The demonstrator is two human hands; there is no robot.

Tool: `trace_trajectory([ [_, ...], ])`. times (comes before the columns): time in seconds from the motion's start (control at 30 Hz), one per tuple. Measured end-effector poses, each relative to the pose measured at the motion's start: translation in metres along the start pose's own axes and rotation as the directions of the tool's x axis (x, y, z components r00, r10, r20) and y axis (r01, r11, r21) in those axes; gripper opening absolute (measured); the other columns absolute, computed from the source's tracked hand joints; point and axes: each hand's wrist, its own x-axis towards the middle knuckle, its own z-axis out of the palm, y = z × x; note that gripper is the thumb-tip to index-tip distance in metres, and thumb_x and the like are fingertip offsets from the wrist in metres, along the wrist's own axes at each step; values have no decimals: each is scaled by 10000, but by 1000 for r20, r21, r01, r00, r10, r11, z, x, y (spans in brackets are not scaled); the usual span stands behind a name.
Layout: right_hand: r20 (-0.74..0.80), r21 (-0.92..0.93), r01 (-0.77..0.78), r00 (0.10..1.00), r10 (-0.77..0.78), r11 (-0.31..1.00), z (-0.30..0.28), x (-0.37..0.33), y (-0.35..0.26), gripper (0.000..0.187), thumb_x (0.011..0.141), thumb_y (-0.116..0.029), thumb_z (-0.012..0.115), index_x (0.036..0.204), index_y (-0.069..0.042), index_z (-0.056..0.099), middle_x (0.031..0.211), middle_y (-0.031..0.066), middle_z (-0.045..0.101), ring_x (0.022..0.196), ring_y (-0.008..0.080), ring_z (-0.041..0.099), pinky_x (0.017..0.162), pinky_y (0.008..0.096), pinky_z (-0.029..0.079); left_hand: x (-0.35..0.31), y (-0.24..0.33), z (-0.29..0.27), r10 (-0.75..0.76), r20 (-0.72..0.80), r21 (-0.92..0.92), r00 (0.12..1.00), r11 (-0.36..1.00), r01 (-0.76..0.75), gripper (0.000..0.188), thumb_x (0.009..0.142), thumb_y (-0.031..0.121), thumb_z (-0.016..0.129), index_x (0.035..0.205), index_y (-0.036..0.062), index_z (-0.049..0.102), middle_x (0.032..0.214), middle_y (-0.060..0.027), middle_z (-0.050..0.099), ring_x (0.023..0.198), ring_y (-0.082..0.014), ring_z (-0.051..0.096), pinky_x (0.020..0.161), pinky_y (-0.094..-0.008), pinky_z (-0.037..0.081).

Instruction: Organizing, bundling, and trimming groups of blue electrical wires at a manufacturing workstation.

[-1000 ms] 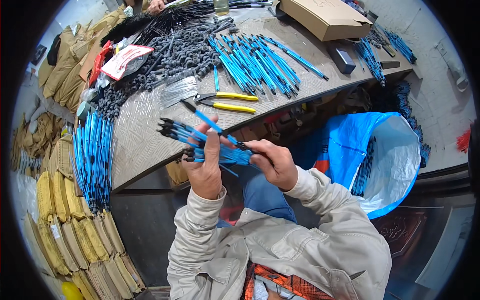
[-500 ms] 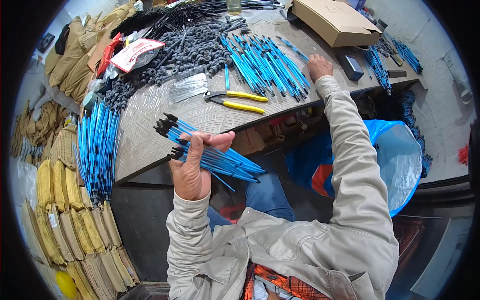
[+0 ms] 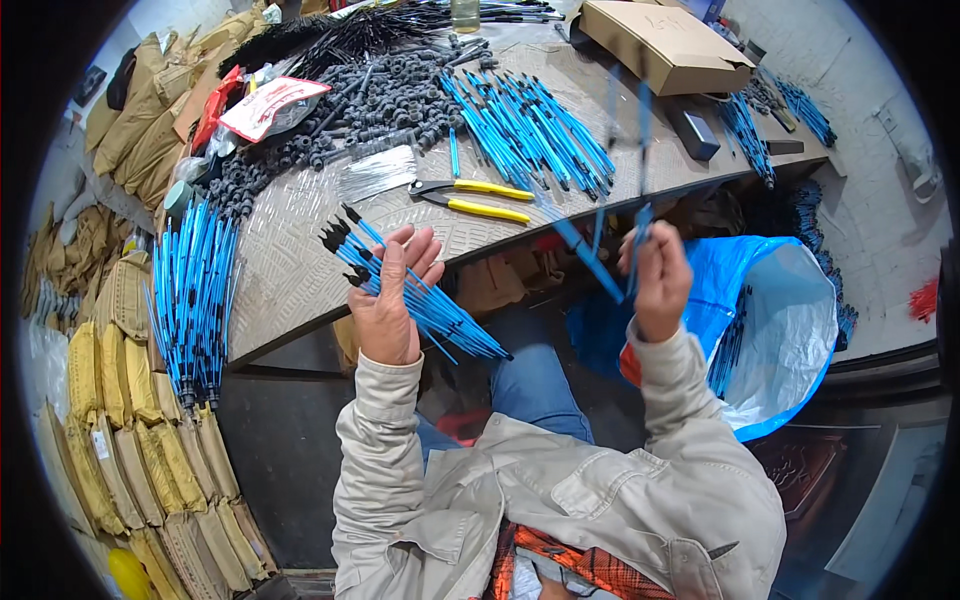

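Note:
My left hand (image 3: pixel 385 318) holds a bundle of thin blue rods with black ends (image 3: pixel 450 322), its thumb across them and its fingers partly stretched out. The black clips of the bundle point up and left over the table edge. My right hand (image 3: pixel 662 278), raised in front of the table on the right, is closed on a few blue rods (image 3: pixel 583 256) that are smeared by motion. On the table beyond lies a spread pile of similar blue rods (image 3: pixel 535 130). Cutting pliers with yellow handles (image 3: pixel 490 212) lie near the table's front edge.
A heap of dark grey fittings (image 3: pixel 390 95) covers the table's back left. Another blue rod bundle (image 3: pixel 195 300) overhangs the left edge. A cardboard box (image 3: pixel 665 50) and a small dark box (image 3: pixel 694 136) sit right. A blue bag (image 3: pixel 790 330) stands open below; yellow-brown packages (image 3: pixel 140 430) are stacked left.
My right hand has drawn back from the table's far right toward me and now carries a few blue rods. The left hand's bundle has shifted slightly.

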Motion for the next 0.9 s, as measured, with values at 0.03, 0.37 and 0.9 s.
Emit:
trace_trajectory([
  [0.03,60,-21,-1,998,2,1000,7,-14,-7,108,909,-109,460,965,-30,509,863,70,542,638,119,489,577,231,434,0,-1,5,-3,7,-1,1000,1000,3,286,930,274,473,1062,27,530,959,-177,639,874,-241,641,763,-316,530],
  [0.37,428,27,-27,904,13,999,76,-48,-1,71,797,-34,574,861,-5,570,762,80,519,598,181,455,552,271,387,-15,-4,4,153,66,228,986,960,-165,196,901,170,529,1015,13,554,857,-167,657,765,-193,652,681,-262,532],
  [0.9,23,-991,-25,939,344,134,-13,168,162,295,771,-353,560,843,-73,619,840,103,608,770,293,597,647,382,465,-32,25,1,-39,195,-6,980,999,41,206,907,247,521,1031,82,528,925,-206,645,692,-224,663,557,-249,522],
])
